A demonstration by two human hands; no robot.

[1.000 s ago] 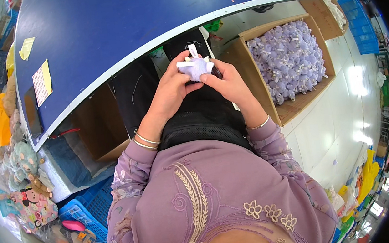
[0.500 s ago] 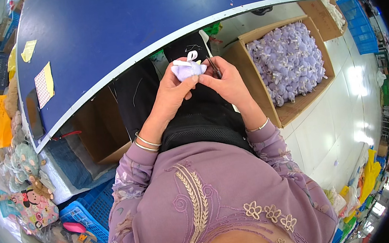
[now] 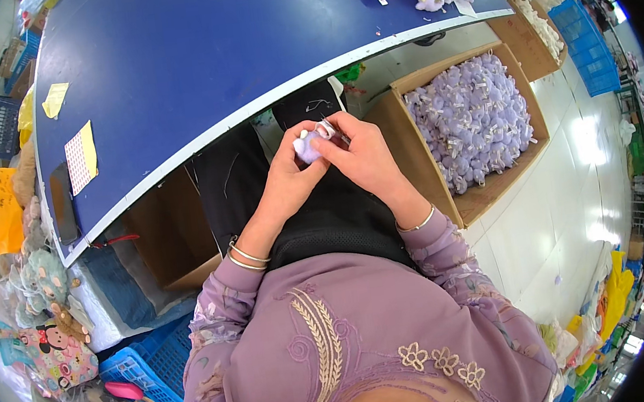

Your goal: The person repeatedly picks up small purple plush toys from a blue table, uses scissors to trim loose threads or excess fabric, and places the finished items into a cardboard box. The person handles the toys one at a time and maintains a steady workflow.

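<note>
Toy [image 3: 306,149] left of carton [image 3: 496,182]

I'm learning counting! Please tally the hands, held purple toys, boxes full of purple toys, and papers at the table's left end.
Left hand and right hand: 2
Held lilac plush toy: 1
Toy-filled cardboard box: 1
Yellow paper and dotted sheet: 2
Total: 6

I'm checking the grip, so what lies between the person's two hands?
In the head view, a small purple plush toy lies between the left hand and right hand, both touching it.
</note>
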